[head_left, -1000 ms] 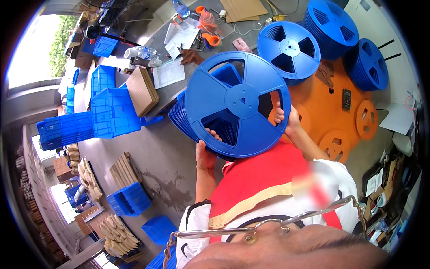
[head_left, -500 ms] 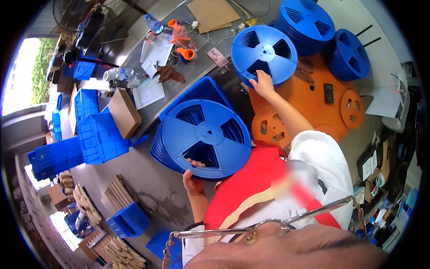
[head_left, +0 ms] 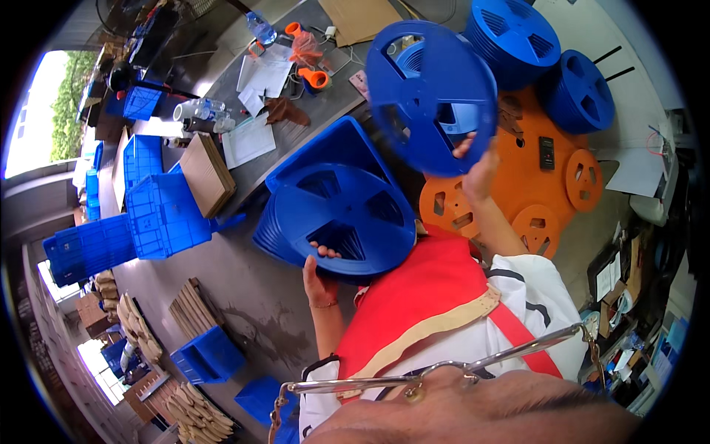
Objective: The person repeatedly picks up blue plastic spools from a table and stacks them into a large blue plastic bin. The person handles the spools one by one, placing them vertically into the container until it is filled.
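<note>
In front of my body, a stack of blue plastic reel discs (head_left: 296, 216) leans tilted. My left hand (head_left: 321, 275) grips its near rim, with fingertips through a cutout of the top disc. To the right, my right hand (head_left: 479, 169) holds up a single blue reel disc (head_left: 405, 100) by its lower right edge, fingers reaching through an opening. That disc is slightly blurred and tilted. Behind it, partly hidden, another blue disc stack (head_left: 464, 117) shows through the openings. A blue bin (head_left: 353, 142) sits just beyond the stack at my left hand.
An orange surface (head_left: 529, 189) at right bears orange discs (head_left: 584, 180) and a small black device (head_left: 546, 153). Beyond stand two more blue disc stacks (head_left: 510, 44). The grey table (head_left: 296, 144) carries papers, bottles and orange tape dispensers (head_left: 314, 78). Cardboard (head_left: 207, 174) and blue crates (head_left: 166, 214) lie left.
My right hand has lifted a blue disc off the far right stack and drawn it nearer. The left hand keeps its grip; its stack has tipped slightly.
</note>
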Demonstrator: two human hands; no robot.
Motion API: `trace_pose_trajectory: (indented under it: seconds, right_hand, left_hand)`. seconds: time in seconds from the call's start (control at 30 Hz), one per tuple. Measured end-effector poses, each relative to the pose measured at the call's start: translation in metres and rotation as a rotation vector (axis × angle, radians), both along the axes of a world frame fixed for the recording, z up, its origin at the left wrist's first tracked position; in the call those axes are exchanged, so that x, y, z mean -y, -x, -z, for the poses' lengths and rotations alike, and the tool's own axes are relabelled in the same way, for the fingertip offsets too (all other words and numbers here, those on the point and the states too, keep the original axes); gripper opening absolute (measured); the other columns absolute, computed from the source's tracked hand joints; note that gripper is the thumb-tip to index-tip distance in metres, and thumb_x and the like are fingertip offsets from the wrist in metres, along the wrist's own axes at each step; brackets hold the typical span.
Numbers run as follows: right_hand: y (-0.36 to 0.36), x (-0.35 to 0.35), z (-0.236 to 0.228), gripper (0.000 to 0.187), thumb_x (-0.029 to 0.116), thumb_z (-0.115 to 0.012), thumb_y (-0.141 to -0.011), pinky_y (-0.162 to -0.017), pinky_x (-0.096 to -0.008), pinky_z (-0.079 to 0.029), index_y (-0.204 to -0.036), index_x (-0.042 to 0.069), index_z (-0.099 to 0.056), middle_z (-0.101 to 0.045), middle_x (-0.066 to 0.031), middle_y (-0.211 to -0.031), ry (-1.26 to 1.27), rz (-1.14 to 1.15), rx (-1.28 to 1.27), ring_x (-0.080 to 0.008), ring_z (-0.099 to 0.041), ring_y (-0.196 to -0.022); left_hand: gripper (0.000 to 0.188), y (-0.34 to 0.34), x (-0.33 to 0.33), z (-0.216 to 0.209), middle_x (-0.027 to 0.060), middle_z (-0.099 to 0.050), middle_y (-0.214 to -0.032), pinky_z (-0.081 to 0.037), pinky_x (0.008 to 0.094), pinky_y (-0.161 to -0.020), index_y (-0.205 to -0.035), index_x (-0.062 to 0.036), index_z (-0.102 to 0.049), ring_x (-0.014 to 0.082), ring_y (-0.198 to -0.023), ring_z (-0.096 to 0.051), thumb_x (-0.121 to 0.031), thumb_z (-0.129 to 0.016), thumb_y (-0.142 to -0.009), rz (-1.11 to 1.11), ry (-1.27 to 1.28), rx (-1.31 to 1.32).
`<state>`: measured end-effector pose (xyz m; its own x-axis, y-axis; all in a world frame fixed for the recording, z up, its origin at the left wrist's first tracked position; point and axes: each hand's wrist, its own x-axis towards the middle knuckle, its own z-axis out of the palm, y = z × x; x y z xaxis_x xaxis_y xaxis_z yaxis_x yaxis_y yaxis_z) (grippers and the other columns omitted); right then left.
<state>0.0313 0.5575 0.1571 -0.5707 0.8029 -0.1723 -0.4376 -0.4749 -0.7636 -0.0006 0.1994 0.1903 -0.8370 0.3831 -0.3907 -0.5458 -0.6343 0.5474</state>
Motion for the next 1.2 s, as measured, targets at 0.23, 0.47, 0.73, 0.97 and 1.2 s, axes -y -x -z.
trace_pose_trajectory:
  seconds: [0.23,0.47,0.73,0.97,1.2]
  right_hand:
    - [-0.034,0.02,0.027,0.029,0.033,-0.035,-0.093,-0.052,-0.0289,-0.04,-0.085,0.009,-0.05,-0.047,-0.0015,-0.058,0.65,-0.25,-0.045,-0.0131,-0.045,-0.05]
    - [-0.035,0.081,0.033,0.029,0.029,-0.034,-0.093,-0.051,-0.0262,-0.041,-0.087,0.008,-0.052,-0.049,0.0,-0.058,0.841,-0.451,-0.092,-0.0115,-0.047,-0.049]
    - [-0.027,0.148,0.042,0.032,0.034,-0.032,-0.093,-0.048,-0.0263,-0.041,-0.086,0.009,-0.052,-0.047,-0.0004,-0.055,0.872,-0.538,0.069,-0.0114,-0.045,-0.045]
    - [-0.02,0.172,0.062,0.038,0.036,-0.03,-0.094,-0.049,-0.0279,-0.043,-0.087,0.007,-0.052,-0.049,-0.0031,-0.055,0.789,-0.53,0.114,-0.0139,-0.048,-0.047]
    - [0.006,0.2,0.126,0.034,0.025,-0.045,-0.09,-0.078,-0.0297,-0.045,-0.11,-0.003,-0.05,-0.057,-0.0121,-0.097,-0.508,-0.331,0.87,-0.0189,-0.056,-0.085]
  left_hand:
    - [0.036,0.009,0.002,-0.005,0.0067,-0.053,-0.095,-0.044,0.0362,-0.084,-0.113,-0.0051,-0.046,0.0217,-0.09,-0.053,-0.02,-0.059,-0.084,0.047,0.064,0.034]
    - [0.064,0.014,0.033,-0.008,0.0054,-0.053,-0.106,-0.041,0.0363,-0.09,-0.121,-0.0052,-0.042,0.0217,-0.099,-0.051,-0.047,-0.063,-0.078,0.073,0.136,0.026]
    - [0.068,0.023,0.077,0.001,0.0054,-0.051,-0.105,-0.041,0.0361,-0.088,-0.121,-0.0058,-0.041,0.0201,-0.097,-0.05,-0.05,-0.066,-0.075,0.164,0.093,-0.026]
    - [0.052,0.036,0.111,0.018,0.0055,-0.054,-0.098,-0.041,0.0346,-0.084,-0.117,-0.0067,-0.044,0.0188,-0.088,-0.051,-0.024,-0.066,-0.073,0.137,0.134,0.086]
    - [0.046,0.063,0.107,0.039,0.0087,-0.056,-0.098,-0.045,0.0361,-0.084,-0.112,-0.0026,-0.046,0.0219,-0.091,-0.055,-0.017,-0.066,-0.073,0.207,0.389,0.141]
